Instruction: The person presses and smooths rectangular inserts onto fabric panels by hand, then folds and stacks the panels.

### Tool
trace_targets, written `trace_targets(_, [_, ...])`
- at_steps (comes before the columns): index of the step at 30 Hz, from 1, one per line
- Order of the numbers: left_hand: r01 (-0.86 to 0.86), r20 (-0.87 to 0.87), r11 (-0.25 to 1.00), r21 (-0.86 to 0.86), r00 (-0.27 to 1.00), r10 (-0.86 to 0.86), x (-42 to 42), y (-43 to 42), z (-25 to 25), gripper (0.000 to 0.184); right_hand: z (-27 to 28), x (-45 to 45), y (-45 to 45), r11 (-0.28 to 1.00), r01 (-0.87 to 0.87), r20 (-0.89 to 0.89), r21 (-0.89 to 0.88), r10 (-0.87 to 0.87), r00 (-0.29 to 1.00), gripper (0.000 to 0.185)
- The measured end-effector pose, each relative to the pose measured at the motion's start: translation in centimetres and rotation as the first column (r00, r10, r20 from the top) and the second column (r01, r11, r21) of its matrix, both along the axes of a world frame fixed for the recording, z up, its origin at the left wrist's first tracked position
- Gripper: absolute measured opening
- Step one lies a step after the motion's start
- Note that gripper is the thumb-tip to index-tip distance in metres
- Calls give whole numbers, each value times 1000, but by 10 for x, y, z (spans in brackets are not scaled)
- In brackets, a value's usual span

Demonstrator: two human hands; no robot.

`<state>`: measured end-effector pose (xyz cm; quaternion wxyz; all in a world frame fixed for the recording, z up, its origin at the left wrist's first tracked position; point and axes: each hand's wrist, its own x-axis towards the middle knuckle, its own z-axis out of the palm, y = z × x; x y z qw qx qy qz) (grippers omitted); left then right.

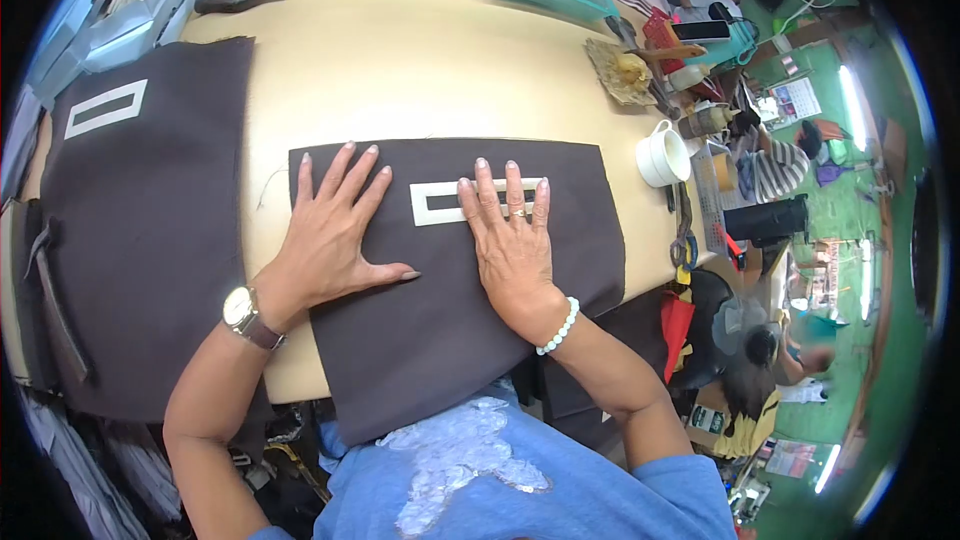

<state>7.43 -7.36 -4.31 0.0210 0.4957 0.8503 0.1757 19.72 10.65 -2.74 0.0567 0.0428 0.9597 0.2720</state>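
White frame [420,205]: long axis left-right | left hand [328,242]: open, on dark cloth [420,340] | right hand [513,252]: open, on frame

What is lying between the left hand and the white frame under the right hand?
Only bare dark fabric lies between the left hand and the white frame, as the head view shows.

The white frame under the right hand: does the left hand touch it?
No, the left hand lies on the dark cloth, apart from the frame.
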Motion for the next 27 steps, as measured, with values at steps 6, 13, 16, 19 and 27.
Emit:
trace_targets(6, [6, 27, 1000, 29, 1000, -6, -1, 1, -3, 103, -4, -14, -24, 993, -100, -24, -57, 99, 995, 64])
trace_targets(13, [-1, 15, 1000, -1, 1000, 1, -1, 1, -6, 106, 0, -26, -9, 972, -214, 2, 93, 215, 977, 64])
trace_targets(16, [9, 22, 999, -50, 1000, -8, -2, 2, -2, 108, 2, -31, 1, 938, -304, 48, 167, 300, 953, 65])
trace_targets(19, [10, 8, 995, -98, 1000, -9, -1, 3, 2, 108, 6, -25, 11, 905, -403, 72, 139, 396, 915, 65])
trace_targets(27, [31, -61, 969, -247, 997, -48, 2, 6, 10, 108, 30, -6, 47, 683, -152, 151, -714, 363, 919, 65])
